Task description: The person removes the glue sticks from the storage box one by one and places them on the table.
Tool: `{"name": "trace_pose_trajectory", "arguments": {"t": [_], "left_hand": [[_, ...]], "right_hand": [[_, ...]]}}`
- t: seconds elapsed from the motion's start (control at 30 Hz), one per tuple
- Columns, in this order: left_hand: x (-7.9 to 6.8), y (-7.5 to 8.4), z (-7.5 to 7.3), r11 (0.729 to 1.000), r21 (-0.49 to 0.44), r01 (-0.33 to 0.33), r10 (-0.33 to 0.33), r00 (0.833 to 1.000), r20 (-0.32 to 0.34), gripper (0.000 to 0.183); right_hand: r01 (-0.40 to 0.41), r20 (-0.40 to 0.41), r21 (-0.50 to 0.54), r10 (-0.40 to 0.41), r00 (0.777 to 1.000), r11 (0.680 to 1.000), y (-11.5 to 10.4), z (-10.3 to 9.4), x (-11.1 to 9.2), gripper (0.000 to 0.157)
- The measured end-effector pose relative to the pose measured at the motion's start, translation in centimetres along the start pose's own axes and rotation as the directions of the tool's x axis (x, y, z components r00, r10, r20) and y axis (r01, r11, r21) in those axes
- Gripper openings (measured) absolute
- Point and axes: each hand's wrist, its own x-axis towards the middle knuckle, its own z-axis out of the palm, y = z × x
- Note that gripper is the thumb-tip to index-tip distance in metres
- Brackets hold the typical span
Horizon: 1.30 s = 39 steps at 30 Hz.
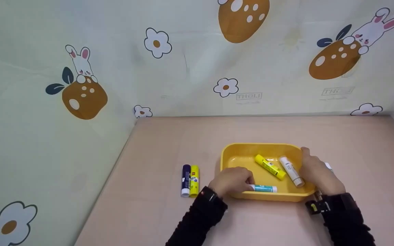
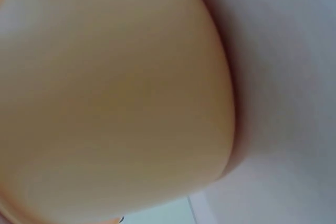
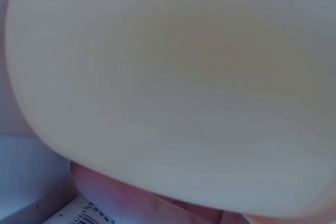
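In the head view a yellow plastic tray [image 1: 265, 196] stands on the table. My left hand [image 1: 233, 180] reaches over its front left corner and pinches the left end of a teal and white glue stick [image 1: 265, 188] lying along the near wall. My right hand [image 1: 320, 172] grips the tray's right rim; the right wrist view shows its fingers [image 3: 118, 195] against the outside wall. Inside the tray lie a yellow glue stick [image 1: 270, 167] and a white glue stick [image 1: 291, 171]. The left wrist view is filled by the tray's outer wall [image 2: 126, 93], hiding the left fingers.
Left of the tray, a dark blue glue stick [image 1: 185, 180] and a yellow glue stick [image 1: 194, 181] lie side by side. A white object [image 1: 328, 166] shows partly behind my right hand; a barcoded white surface [image 3: 86, 214] appears there too. Patterned walls [image 1: 190, 75] border the table.
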Motion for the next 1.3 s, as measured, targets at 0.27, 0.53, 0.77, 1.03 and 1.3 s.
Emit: {"name": "trace_pose_trajectory", "arguments": {"t": [0.27,0.53,0.77,1.03,1.3], "left_hand": [[-0.1,-0.4,-0.1,0.988,-0.149,-0.037,0.026,0.997,-0.073,0.014],[0.0,-1.3,-0.4,0.856,-0.487,-0.175,0.069,0.971,-0.228,0.016],[-0.6,-1.8,-1.6,0.745,-0.625,-0.232,0.024,0.946,-0.323,0.021],[-2.5,-3.0,-4.5,0.736,-0.560,-0.381,0.006,0.830,-0.557,0.033],[-4.3,-4.6,-6.4,0.683,-0.579,-0.445,-0.071,0.749,-0.659,0.026]], "right_hand": [[-0.022,0.017,0.008,0.022,1.000,1.000,0.0,0.0,0.1,0.067],[-0.034,0.034,0.029,0.033,0.999,0.999,-0.1,0.0,0.1,0.070],[-0.035,0.036,0.034,0.034,0.999,0.999,0.0,0.0,0.0,0.070],[-0.008,0.019,0.014,0.008,1.000,1.000,0.2,-0.1,0.0,0.068],[-0.026,0.042,0.039,0.025,0.999,0.999,0.1,-0.2,0.0,0.070]]}}
